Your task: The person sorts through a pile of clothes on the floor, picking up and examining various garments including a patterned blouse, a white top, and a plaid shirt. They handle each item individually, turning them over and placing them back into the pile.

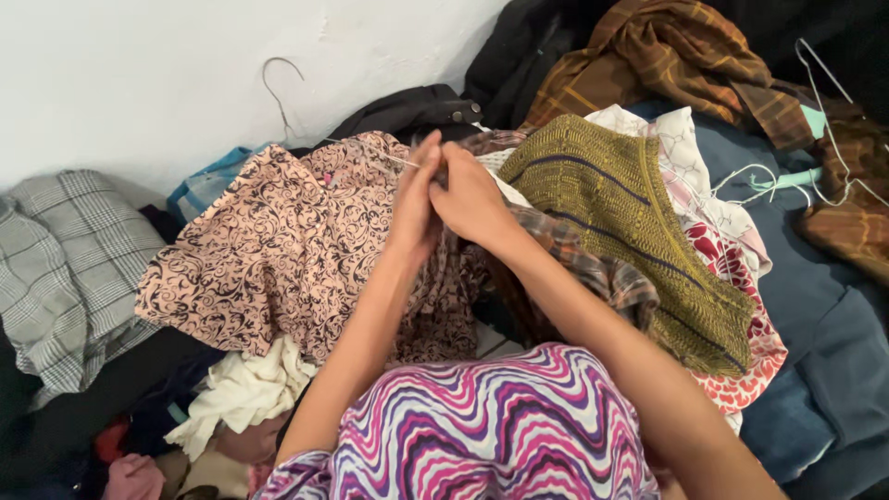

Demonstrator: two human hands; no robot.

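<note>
The peach blouse with a dark scroll print (278,250) hangs on a thin white wire hanger (278,88), whose arm both hands pinch beside the collar. The left hand (414,199) and right hand (472,196) are closed on it. I judge the loose fabric could slide off the wire onto the cream cloth (245,389) below the blouse.

Nope, no packages, labels, signs or screens anywhere in this shot, just nothing of that sort.

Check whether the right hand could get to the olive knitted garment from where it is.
Probably yes: the olive knitted garment lies on top of the pile, right beside the right hand, with nothing covering it on that side.
</note>
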